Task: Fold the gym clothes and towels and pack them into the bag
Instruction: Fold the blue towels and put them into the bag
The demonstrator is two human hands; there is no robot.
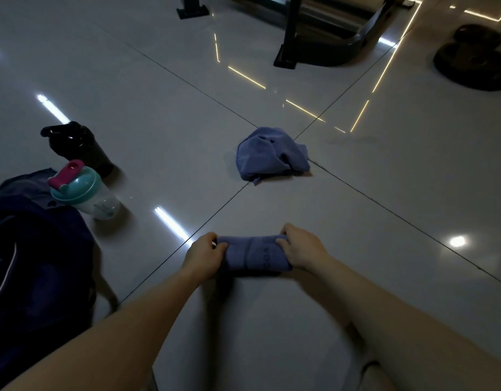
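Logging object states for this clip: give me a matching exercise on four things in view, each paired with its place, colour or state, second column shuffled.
Things:
1. folded blue towel
2. crumpled blue cloth
3. clear shaker bottle
4. dark blue bag

Descriptions:
A. teal lid with a pink flip cap
B. at the far left edge of the view
C. gripped at its ends by the left hand and right hand
D. lying in a heap, touched by neither hand

Pairs: 1-C, 2-D, 3-A, 4-B.
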